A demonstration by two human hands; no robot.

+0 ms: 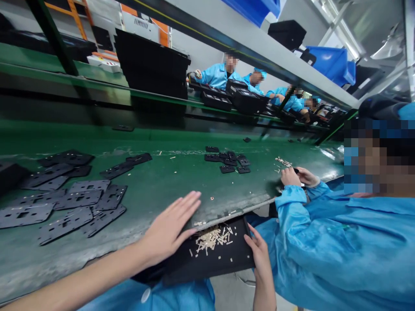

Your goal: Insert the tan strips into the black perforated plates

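Black tray [210, 259] sits just below the belt edge, tipped up, with pale little strips [210, 239] heaped in its middle. Only the head view here. My right hand [259, 255] has the tray's right edge, fingers curled around it, gripping. My left hand [168, 229] is wide open, fingers spread flat on the green belt [155, 203] beside the tray's corner, holding nothing. A few loose strips [173, 170] lie on the belt. Punched black plates [78, 198] lie spread out to my left, and smaller black pieces [227, 160] sit further along. To my right, a co-worker's hands [293, 176] are next to another small pile of strips [283, 162]. More people in blue sit across the belt behind black trays [246, 97]. As things lie: one heap is in the tray, while loose strips and plates are left out on the belt.
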